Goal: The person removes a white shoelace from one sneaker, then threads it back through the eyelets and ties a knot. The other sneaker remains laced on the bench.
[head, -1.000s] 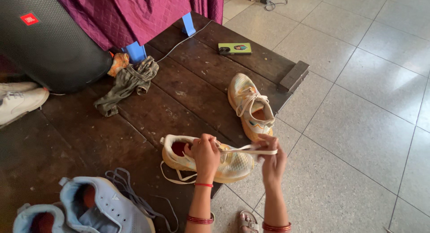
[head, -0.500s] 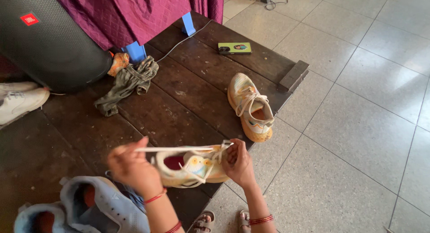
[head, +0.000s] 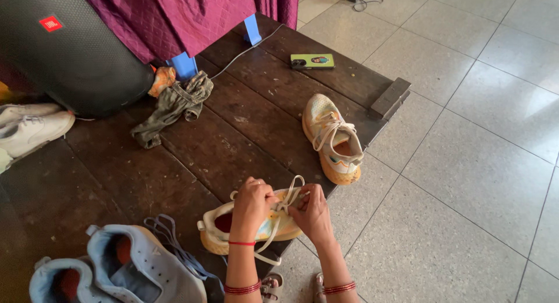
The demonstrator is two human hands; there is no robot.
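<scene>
- Fingers of both hands pinch the lace [head: 289, 199] over the near shoe [head: 263, 227]: left hand [head: 251, 202] and right hand [head: 312, 213] meet at the eyelets, probably to keep the cord taut.
- Near shoe sits at the table [head: 192, 157] edge, close to the body for easy reach.
- Its mate [head: 332, 139] stands apart, already laced.
- Blue shoes [head: 125, 268] lie at the lower left.

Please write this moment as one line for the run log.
left hand: on lace | right hand: on lace | cream shoe: on wooden table
</scene>
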